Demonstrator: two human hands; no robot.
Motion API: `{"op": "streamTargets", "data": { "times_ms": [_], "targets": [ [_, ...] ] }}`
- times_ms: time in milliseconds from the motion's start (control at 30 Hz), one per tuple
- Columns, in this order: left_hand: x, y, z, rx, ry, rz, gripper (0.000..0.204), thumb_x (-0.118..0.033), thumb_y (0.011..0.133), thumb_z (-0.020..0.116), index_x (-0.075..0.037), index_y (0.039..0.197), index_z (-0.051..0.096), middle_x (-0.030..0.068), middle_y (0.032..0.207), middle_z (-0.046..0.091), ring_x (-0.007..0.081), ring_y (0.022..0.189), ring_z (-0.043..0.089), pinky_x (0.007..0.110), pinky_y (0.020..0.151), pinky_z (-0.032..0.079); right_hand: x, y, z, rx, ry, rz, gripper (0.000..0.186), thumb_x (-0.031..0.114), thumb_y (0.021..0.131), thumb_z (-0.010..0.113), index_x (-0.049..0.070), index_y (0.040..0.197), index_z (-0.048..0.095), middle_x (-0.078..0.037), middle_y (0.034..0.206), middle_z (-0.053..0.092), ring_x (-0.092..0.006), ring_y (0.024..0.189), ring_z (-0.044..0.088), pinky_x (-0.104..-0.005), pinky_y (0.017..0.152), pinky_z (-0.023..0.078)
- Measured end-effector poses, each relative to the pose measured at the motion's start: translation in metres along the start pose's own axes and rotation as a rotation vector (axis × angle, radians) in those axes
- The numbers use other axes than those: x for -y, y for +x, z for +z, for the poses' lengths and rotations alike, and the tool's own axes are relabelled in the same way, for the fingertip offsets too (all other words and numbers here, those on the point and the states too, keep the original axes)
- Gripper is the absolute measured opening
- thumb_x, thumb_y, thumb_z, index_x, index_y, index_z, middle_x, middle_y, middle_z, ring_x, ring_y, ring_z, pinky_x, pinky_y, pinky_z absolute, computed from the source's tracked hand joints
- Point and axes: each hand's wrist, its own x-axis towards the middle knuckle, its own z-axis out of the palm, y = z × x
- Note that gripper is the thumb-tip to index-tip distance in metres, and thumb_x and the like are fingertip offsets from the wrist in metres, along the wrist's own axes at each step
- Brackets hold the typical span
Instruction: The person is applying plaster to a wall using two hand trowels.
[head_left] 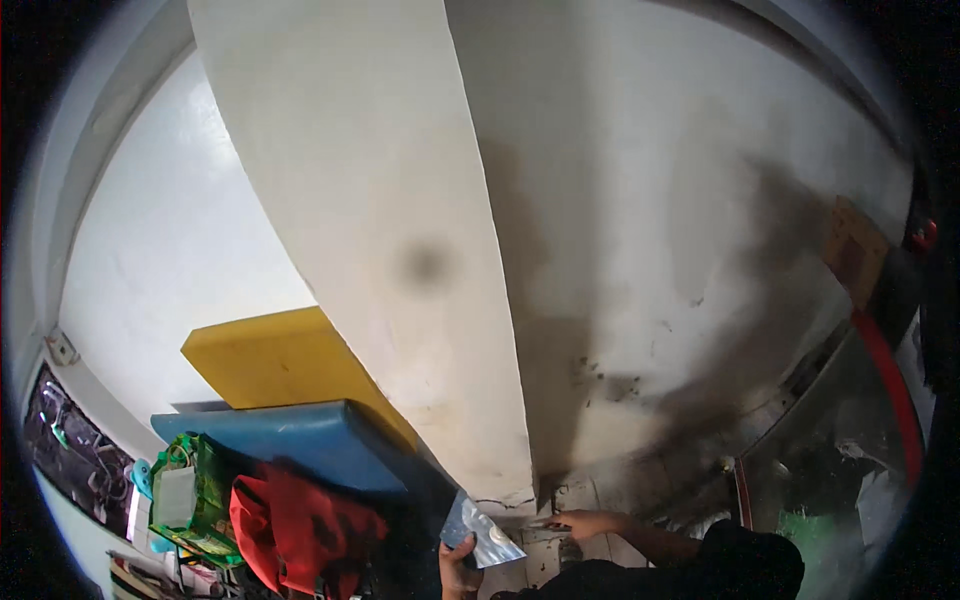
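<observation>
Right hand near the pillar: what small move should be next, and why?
Perhaps ease the right hand slightly left, to the pillar's foot: a dark, uneven line shows there, close by, while the left hand holds the silver sheet.

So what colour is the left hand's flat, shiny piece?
The flat piece is silvery grey; head view.

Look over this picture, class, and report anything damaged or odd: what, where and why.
Dark spots mark the pale wall right of the pillar, low down, so it looks dirty or damaged. A jagged dark line crosses the pillar's foot, near the right hand, perhaps a crack.
</observation>
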Motion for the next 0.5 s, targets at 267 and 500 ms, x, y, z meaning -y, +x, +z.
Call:
{"op": "streamTargets", "data": {
  "times_ms": [267,500],
  "targets": [
    [0.001,0.026,0.028,0.164,0.121,-0.182,0.039,-0.004,0.069,0.061,0.0,0.107,0.05,0.009,0.091,0.058,0.0219,0.082,0.057,0.034,0.074,0.045,-0.054,-0.009,-0.046,-0.118,-0.175,0.255,0.048,0.003,0.066,0.049,0.008,0.114,0.048,-0.02,0.1,0.053,-0.0328,0.093,0.052,-0.0402,0.08,0.042],
    [-0.024,0.061,0.028,0.549,0.238,-0.383,0.044,-0.005,0.073,0.059,0.001,0.113,0.044,0.0116,0.104,0.054,0.0231,0.095,0.054,0.038,0.082,0.044,-0.014,-0.055,0.014,-0.702,-0.1,0.483,0.051,0.003,0.068,0.05,0.008,0.119,0.046,-0.015,0.106,0.053,-0.03,0.094,0.051,-0.0376,0.081,0.042]
  ]
}}
